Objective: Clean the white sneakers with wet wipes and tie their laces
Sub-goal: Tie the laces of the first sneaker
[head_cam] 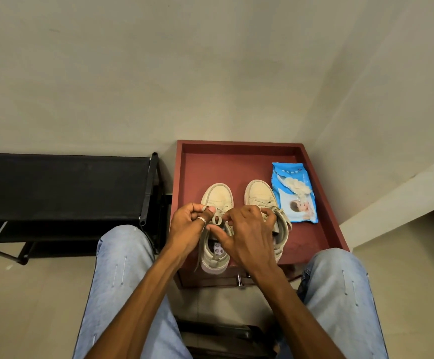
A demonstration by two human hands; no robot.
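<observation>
Two white sneakers stand side by side, toes away from me, on a red-brown tabletop (236,161). Over the left sneaker (217,198), my left hand (187,229) pinches a lace loop (217,220) between thumb and fingers. My right hand (247,229) pinches the other part of the same lace at the sneaker's tongue and covers part of the right sneaker (258,194). A loose lace end hangs down the left sneaker's side. A blue wet-wipes pack (293,195) lies flat to the right of the right sneaker.
The tabletop has a raised rim and a metal handle (239,279) at its near edge. A black fabric shoe rack (63,187) stands to the left. My knees in light jeans flank the table. Walls close the corner behind and to the right.
</observation>
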